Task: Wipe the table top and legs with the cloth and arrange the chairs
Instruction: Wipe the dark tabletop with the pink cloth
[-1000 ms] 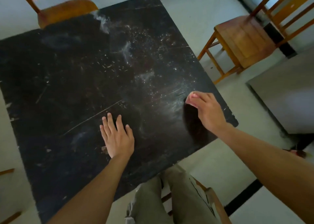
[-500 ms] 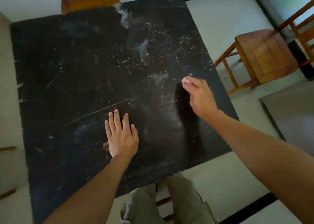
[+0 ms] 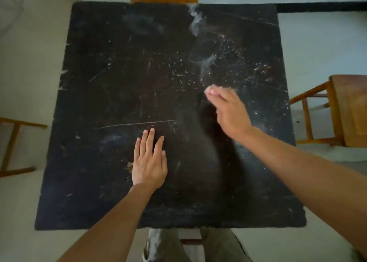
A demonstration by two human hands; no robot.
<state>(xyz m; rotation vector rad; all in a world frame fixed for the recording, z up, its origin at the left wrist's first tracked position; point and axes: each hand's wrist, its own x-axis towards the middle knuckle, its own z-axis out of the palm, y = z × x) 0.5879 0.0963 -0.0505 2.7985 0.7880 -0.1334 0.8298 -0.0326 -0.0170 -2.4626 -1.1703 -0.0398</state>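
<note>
The left grip (image 3: 149,163) lies flat, fingers straight, on the worktop (image 3: 109,73); the blurred right grip (image 3: 231,112) overlies the cloth (image 3: 211,91), clamping unclear.

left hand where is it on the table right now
In the head view the left hand lies flat on the black table top, left of centre toward the near edge, just below a long pale scratch; the right hand is up and to its right.

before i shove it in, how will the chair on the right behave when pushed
The chair looks like solid wood, so probably stiff and fairly heavy. Its thin legs stand on a smooth pale floor, so it would likely slide rather than catch. Pushed high up, it might tip.
</note>
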